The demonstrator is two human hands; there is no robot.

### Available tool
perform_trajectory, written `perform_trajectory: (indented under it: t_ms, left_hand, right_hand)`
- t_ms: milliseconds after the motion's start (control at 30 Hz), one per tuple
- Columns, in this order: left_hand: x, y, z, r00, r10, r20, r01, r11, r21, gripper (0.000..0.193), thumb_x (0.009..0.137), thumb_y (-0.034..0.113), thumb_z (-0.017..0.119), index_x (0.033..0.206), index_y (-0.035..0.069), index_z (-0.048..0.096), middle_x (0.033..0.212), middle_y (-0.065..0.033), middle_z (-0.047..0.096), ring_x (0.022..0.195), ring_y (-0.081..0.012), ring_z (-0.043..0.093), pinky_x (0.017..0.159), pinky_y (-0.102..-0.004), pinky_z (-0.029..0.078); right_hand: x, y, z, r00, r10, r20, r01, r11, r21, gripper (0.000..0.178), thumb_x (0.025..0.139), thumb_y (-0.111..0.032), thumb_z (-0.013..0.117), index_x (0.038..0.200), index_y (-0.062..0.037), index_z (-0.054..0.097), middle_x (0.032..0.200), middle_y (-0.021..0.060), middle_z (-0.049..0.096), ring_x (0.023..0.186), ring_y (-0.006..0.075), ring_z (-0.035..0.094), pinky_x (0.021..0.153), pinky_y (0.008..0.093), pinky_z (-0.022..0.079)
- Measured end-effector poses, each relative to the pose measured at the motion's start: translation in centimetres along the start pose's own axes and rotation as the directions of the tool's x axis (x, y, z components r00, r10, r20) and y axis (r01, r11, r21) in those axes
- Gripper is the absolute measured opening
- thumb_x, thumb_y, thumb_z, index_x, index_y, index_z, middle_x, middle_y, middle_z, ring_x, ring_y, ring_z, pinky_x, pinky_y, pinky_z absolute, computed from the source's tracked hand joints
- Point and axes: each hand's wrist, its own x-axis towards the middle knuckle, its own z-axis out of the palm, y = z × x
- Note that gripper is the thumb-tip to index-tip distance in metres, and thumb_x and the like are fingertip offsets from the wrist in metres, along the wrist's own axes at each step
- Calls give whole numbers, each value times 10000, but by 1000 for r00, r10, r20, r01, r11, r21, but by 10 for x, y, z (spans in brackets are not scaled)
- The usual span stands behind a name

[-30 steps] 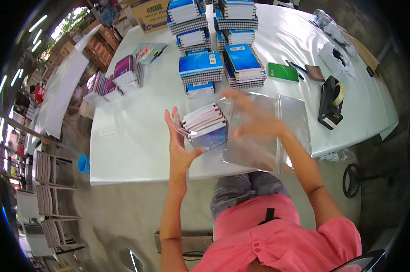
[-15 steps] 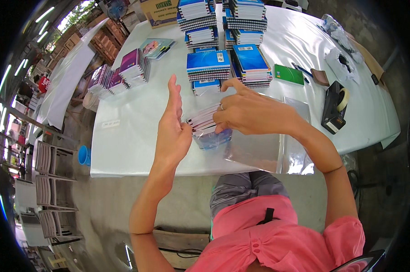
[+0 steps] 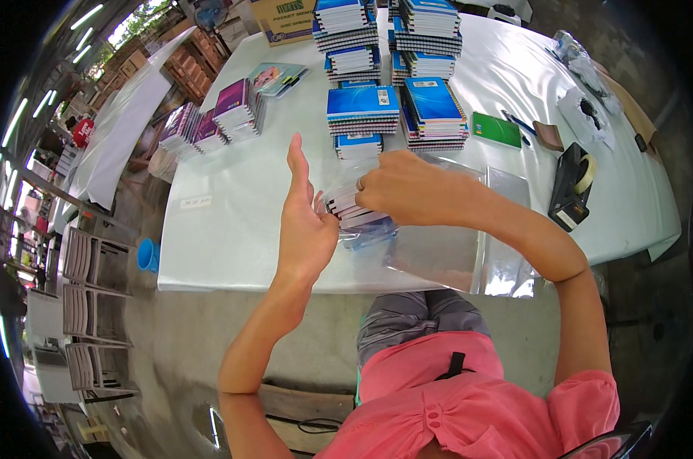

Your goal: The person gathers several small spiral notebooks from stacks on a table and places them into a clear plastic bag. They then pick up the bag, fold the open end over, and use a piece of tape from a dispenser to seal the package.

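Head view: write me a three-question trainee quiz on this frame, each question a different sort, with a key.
1. What lies between the left hand and the right hand?
2. True or false: the purple notebooks are left of the blue notebooks.
3. The single notebook near the tape dispenser has a cover that is: a) purple, b) green, c) red.

Key:
1. A notebook bundle.
2. True.
3. b.
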Motion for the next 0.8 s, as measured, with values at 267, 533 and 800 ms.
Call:
perform_trajectory:
  t_ms: [267,533,800]
  left_hand:
    - [2,-8,-10,998,-13,67,32,958,-285,932,744,-185,432,1548,188,142,1600,-168,78,1462,-390,93,1148,-463,212]
    - [2,-94,-28,952,107,288,0,938,-346,1426,519,289,941,1542,158,-44,1584,-210,95,1473,-303,90,1174,-421,118]
    - [3,-108,3,965,85,247,11,932,-362,1374,494,206,953,1543,133,70,1515,-121,332,1356,-271,381,1125,-403,341]
  right_hand:
    - [0,4,-2,1000,-17,-26,17,1000,2,21,701,-14,648,722,-12,649,780,127,636,735,310,645,651,403,503]
    - [3,10,5,985,-148,-89,151,988,23,78,723,-88,654,720,-16,626,768,126,619,734,317,640,647,410,481]
    - [-4,22,3,990,-131,-53,129,991,-37,122,752,-124,616,706,-14,592,746,120,603,714,306,628,641,420,470]
